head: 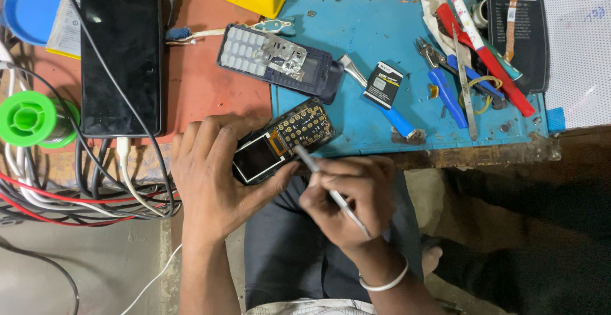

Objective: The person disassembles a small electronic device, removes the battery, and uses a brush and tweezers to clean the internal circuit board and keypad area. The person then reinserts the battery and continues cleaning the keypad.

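My left hand [213, 168] grips a small opened keypad phone [283, 138], its bare circuit board with gold key contacts and dark screen facing up, at the front edge of the blue work mat [356, 79]. My right hand [353, 197] holds thin metal tweezers [331, 191] like a pen, with the tip touching the board just below the key contacts. A white bangle sits on the right wrist.
A dark blue phone housing with keypad [280, 63] lies on the mat beside a small battery [382, 84]. Pliers, screwdrivers and tweezers [464, 67] crowd the right. A black smartphone [121, 54], green solder spool [32, 119] and tangled cables [76, 194] lie left.
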